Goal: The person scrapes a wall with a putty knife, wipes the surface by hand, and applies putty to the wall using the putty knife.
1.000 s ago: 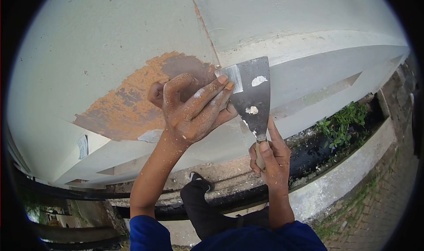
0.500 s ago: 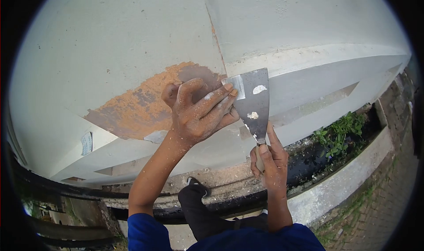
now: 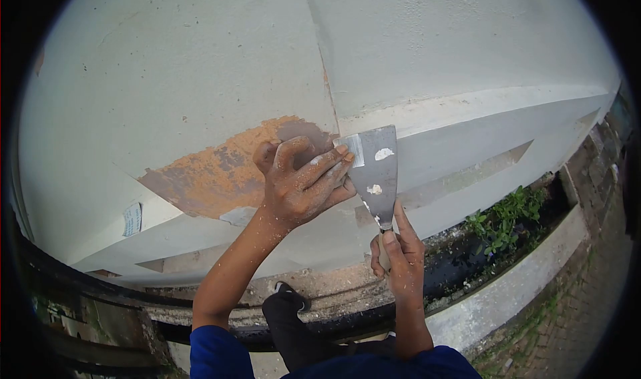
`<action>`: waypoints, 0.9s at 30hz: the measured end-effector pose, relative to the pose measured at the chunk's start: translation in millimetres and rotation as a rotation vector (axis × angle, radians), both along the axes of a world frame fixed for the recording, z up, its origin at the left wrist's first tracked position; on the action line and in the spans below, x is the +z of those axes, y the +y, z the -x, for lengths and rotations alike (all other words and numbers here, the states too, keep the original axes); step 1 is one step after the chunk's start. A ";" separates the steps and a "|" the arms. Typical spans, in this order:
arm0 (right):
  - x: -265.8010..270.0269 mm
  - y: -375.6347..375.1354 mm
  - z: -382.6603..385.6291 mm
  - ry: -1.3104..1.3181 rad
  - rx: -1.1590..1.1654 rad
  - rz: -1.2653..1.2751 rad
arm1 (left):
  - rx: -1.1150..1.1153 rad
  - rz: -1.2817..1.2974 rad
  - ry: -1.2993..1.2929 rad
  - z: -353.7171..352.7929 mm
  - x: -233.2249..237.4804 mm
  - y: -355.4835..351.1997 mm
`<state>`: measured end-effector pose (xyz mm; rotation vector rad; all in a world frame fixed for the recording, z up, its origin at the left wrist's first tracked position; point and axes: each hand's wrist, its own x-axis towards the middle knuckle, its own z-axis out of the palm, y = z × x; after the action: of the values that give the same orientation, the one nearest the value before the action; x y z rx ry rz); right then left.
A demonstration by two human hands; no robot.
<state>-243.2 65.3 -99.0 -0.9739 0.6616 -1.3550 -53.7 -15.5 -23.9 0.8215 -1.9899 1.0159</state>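
My right hand (image 3: 404, 262) is wrapped round the handle of a putty knife (image 3: 376, 179), with one finger stretched along it. Its broad grey blade points up toward the wall and carries several white dabs. A shiny rectangular patch shows at the blade's upper left corner. There, two fingertips of my dusty left hand (image 3: 299, 189) press on the blade, while its thumb lies lower, by the blade's left edge. The other fingers of that hand are curled. Behind it, an orange and grey-brown patch (image 3: 207, 179) of bared surface shows on the pale wall (image 3: 220, 65).
A crack (image 3: 325, 79) runs up the wall from the bared patch. Below the wall's ledge lies a dark drain channel (image 3: 444, 275) with green plants (image 3: 511, 219) and a concrete kerb (image 3: 514, 292). My shoe (image 3: 294, 295) stands beside the wall's foot. A paper label (image 3: 132, 219) sticks at left.
The view has shifted, so the wall sits a little lower in the picture. Both hands keep the same hold on the putty knife, which appears slightly lower and further left.
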 end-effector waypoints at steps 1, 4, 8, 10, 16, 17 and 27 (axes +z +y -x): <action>3.5 -3.6 -1.4 0.008 -0.004 0.007 | -0.003 0.013 -0.003 -1.3 1.4 -1.6; 9.6 -8.2 -2.7 0.023 -0.010 0.003 | 0.011 0.010 0.025 0.7 0.7 -2.5; 7.2 -3.2 -1.6 0.018 0.004 -0.021 | -0.009 -0.012 0.004 0.7 -2.9 0.1; 7.2 -7.5 -1.6 0.015 0.009 -0.014 | 0.026 0.007 -0.001 -0.2 1.9 -1.2; 5.2 -8.2 1.2 -0.010 0.019 0.005 | 0.015 0.009 -0.023 0.1 3.1 -0.3; 2.5 -11.2 0.2 -0.016 0.017 0.001 | 0.017 0.019 -0.041 0.4 3.6 -0.7; -2.0 -12.3 -1.0 -0.009 0.005 0.014 | 0.034 0.017 0.005 4.1 -2.7 0.8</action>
<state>-242.2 53.1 -101.0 -0.9802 0.6431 -1.3603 -57.9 -14.7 -26.6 0.8503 -1.9667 1.0484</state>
